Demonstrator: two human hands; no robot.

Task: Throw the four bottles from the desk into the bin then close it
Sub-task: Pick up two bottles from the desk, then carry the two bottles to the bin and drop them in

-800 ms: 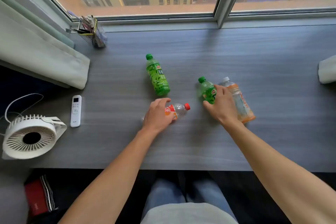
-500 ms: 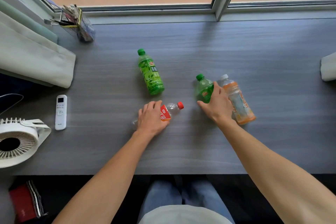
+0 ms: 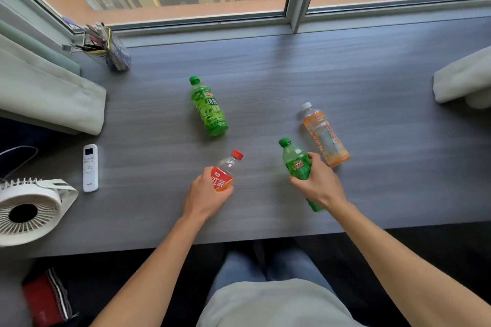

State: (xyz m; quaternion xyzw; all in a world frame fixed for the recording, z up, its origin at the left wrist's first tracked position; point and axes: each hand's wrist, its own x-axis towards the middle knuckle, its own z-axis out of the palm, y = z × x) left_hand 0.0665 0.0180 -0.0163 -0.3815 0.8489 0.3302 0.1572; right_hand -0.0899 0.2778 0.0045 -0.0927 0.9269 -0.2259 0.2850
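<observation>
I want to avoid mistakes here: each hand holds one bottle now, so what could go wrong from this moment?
The bin is not in view, so a blind throw could miss. The right hand grips the small green bottle close to the orange bottle, which could be knocked and roll. The tall green bottle lies farther back and might be forgotten.
</observation>
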